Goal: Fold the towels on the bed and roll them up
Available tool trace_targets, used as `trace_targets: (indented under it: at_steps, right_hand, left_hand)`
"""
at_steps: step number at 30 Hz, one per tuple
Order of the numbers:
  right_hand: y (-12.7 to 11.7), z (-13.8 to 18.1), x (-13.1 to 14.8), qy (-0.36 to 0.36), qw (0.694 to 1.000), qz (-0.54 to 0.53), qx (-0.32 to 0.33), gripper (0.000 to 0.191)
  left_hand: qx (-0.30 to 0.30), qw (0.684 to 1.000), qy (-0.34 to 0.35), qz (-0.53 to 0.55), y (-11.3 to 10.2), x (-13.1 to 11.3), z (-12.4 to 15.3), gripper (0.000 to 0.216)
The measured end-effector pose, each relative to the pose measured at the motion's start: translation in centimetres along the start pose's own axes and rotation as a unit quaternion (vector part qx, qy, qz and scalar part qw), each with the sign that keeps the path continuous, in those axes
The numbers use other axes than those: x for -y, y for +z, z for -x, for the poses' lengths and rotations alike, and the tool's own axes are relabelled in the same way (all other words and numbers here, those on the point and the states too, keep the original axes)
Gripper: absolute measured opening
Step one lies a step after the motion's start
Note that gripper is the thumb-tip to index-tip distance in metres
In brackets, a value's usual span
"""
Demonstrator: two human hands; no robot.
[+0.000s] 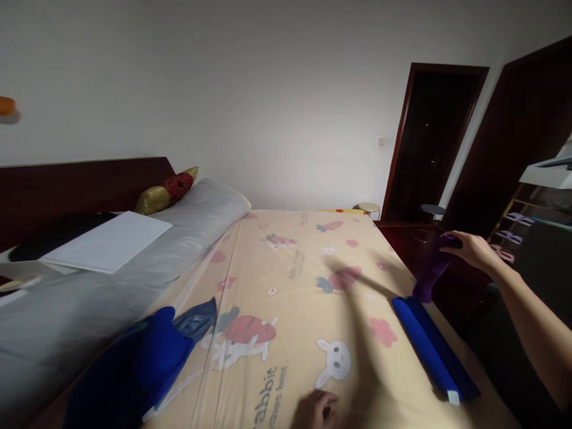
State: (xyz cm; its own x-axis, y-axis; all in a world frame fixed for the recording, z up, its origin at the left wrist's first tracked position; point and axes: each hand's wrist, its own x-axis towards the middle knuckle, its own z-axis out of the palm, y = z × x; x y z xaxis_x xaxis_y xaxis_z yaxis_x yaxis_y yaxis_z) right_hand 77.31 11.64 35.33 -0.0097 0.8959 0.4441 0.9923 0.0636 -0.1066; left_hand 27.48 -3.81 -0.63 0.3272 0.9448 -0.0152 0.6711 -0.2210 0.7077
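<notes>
My right hand (pixel 471 253) is raised at the bed's right edge. Its thumb and fingers pinch the top of a dark purple piece of cloth (pixel 431 277), which hangs down to the bed. Just below the cloth lies a folded blue fabric piece (pixel 424 345) with a white tag, in two long strips. My left hand (pixel 324 410) is low at the bottom middle, partly cut off and in shadow. Its fingers are curled, with nothing visible in them. A heap of blue clothing (pixel 152 357) lies at the left of the patterned bed sheet (pixel 286 286).
A grey covered roll of bedding (pixel 187 238) runs along the headboard (pixel 80 185), with a white flat board (pixel 109 241) and a red-gold pillow (pixel 167 192) on it. Stools (pixel 432 210) and a shoe rack (pixel 509 232) stand beyond the bed's right side.
</notes>
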Motion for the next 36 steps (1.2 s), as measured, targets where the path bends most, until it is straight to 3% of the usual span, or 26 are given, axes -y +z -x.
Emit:
trace_targets:
  at_steps: [3,5,7,11,13,15,19,23,26,28,31,36]
  right_hand:
    - [1.6,4.4,-1.0,-0.025,1.000,-0.010,0.007,0.037]
    - [5.3,9.2,-2.4,-0.037,0.999,-0.013,0.026,0.033]
    - [10.6,15.2,-4.0,-0.022,0.999,-0.006,0.034,0.034]
    - [21.2,28.0,-6.2,0.076,0.990,-0.093,0.075,0.040]
    - [24.1,32.8,-6.4,0.152,0.975,-0.149,0.063,0.042]
    - [25.1,35.7,-6.1,0.184,0.960,-0.199,0.070,0.045]
    - [23.8,36.7,-4.7,0.175,0.956,-0.213,0.101,0.042]
    - [21.7,33.4,-2.9,0.157,0.975,-0.132,0.091,0.040]
    - [21.6,30.4,-1.3,0.202,0.974,-0.092,0.040,0.057]
    - [23.0,29.4,-0.1,0.241,0.967,-0.078,0.028,0.073]
    - [26.7,30.0,0.9,0.243,0.964,-0.081,0.066,0.091]
    - [31.3,32.4,-0.6,0.266,0.953,-0.114,0.086,0.105]
  left_hand:
    - [0.009,0.999,-0.006,0.037,0.3,0.3,-0.1,0.023]
    - [0.016,0.998,-0.005,0.058,0.5,0.6,-0.2,0.021]
    - [0.018,0.997,0.000,0.078,0.8,0.8,-0.2,0.020]
    - [-0.010,0.996,0.011,0.091,1.3,0.6,-0.1,0.018]
    - [-0.026,0.996,0.012,0.080,1.4,0.2,0.1,0.018]
    - [-0.033,0.996,0.006,0.084,1.2,-0.5,0.3,0.019]
    - [-0.037,0.994,-0.016,0.103,0.7,-1.7,0.4,0.020]
    - [-0.057,0.993,-0.032,0.097,1.0,-1.8,0.4,0.012]
    - [-0.070,0.991,-0.031,0.109,1.4,-1.3,0.4,0.010]
    - [-0.067,0.991,-0.021,0.117,1.5,-1.0,0.4,0.011]
    - [-0.051,0.992,-0.013,0.118,1.3,-0.6,0.4,0.012]
    - [-0.013,0.996,-0.006,0.085,0.9,-0.2,0.2,0.017]
